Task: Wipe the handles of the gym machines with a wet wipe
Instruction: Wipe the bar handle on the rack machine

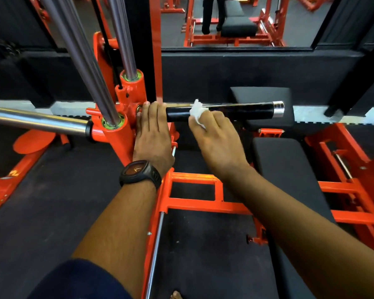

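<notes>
Black wristwatch (pixel 139 172): worn on the left wrist.
Left hand (pixel 152 130): fingers are curled over the inner end of the glossy black chrome-capped handle bar (pixel 235 111), beside the orange steel carriage (pixel 127 100).
Right hand (pixel 216 134): the crumpled white wet wipe (pixel 196 111) is gripped and pressed onto the handle near the left hand.
Black padded backrest (pixel 261 93): seen behind the handle.

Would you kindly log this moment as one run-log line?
left hand: grips handle at inner end | right hand: holds wet wipe against handle | stage: wiping
</notes>
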The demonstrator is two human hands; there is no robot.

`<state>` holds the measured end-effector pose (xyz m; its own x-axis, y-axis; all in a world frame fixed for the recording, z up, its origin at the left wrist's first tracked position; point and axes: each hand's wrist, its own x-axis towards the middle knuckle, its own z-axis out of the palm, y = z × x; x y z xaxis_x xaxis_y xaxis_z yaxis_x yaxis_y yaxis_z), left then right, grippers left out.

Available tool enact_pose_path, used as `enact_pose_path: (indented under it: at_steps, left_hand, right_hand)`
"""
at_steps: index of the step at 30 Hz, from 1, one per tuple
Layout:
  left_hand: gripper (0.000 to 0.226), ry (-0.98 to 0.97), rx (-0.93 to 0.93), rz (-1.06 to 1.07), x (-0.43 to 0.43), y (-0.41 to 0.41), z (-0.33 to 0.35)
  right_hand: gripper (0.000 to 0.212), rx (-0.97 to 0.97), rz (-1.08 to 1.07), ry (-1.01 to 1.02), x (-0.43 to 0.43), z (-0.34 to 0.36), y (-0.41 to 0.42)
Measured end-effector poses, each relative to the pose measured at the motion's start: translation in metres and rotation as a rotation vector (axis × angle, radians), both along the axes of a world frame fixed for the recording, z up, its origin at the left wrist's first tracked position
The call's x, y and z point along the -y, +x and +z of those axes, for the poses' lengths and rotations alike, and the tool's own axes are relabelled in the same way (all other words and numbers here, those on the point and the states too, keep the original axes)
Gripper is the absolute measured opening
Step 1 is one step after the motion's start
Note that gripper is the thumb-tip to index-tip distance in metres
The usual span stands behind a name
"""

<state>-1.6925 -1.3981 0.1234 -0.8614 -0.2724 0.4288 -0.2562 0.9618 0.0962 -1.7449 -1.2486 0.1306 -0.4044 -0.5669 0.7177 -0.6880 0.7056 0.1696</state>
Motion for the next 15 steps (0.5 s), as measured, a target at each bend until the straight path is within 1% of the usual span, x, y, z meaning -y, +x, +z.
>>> enact_pose_path:
  at_steps: [1,2,5,6,7,9,10,11,13,15]
  left_hand:
    - [0.11,0.001,0.003,0.005,0.0,-0.001,0.0]
    - [0.111,0.001,0.004,0.012,0.0,-0.001,-0.001]
    - [0.112,0.001,-0.008,0.019,-0.002,-0.001,-0.001]
    - [0.112,0.006,-0.011,0.015,-0.003,-0.002,-0.001]
    - [0.112,0.011,-0.013,0.013,-0.003,-0.002,-0.001]
    - [0.112,0.019,-0.025,0.019,-0.003,-0.001,0.0]
    - [0.112,0.018,-0.03,0.022,-0.003,-0.001,-0.001]
    - [0.111,0.017,-0.032,0.021,-0.004,-0.001,-0.001]
    - [0.111,0.011,-0.044,0.019,-0.004,-0.001,-0.002]
    - [0.11,0.012,-0.042,0.018,-0.003,-0.001,-0.001]
  right_hand:
    - [0.042,-0.008,0.003,-0.008,-0.004,0.002,-0.002]
    - [0.04,0.01,-0.028,-0.07,-0.011,0.007,-0.008]
    - [0.032,0.107,-0.247,-0.363,-0.037,0.022,-0.018]
    - [0.031,0.113,-0.292,-0.385,-0.038,0.021,-0.014]
    - [0.033,0.104,-0.29,-0.343,-0.033,0.019,-0.008]
    - [0.038,0.07,-0.213,-0.226,-0.03,0.012,-0.002]
    - [0.039,0.068,-0.206,-0.205,-0.034,0.013,-0.005]
    - [0.038,0.076,-0.24,-0.232,-0.04,0.017,-0.011]
    - [0.038,0.1,-0.327,-0.359,-0.049,0.022,-0.017]
    - [0.04,0.117,-0.311,-0.363,-0.045,0.019,-0.012]
